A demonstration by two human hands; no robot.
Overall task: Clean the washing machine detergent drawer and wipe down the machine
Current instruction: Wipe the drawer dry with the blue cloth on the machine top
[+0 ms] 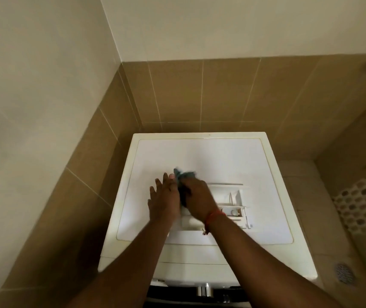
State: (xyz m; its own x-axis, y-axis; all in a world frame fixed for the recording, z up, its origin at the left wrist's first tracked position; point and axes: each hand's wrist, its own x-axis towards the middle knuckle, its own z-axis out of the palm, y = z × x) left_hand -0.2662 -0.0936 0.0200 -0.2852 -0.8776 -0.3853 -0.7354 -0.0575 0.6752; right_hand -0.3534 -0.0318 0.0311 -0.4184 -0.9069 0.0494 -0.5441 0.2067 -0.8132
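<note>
Working on the washing machine top (199, 152), near its front edge. Right hand (199, 197) curled round a blue-grey cloth (183, 177), bunched and poking out toward the back edge. Left hand (164, 196) flat, fingers straight, pressed beside the cloth. Detergent drawer (228, 202) lying removed on the top, just right of the right hand (nearer hand, likely next reach), long axis roughly front-to-back, tilted.

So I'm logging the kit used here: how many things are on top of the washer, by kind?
Detergent drawer: 1
Blue cloth: 1
Hands: 2, left hand and right hand
Total: 4, all on the washing machine
</note>
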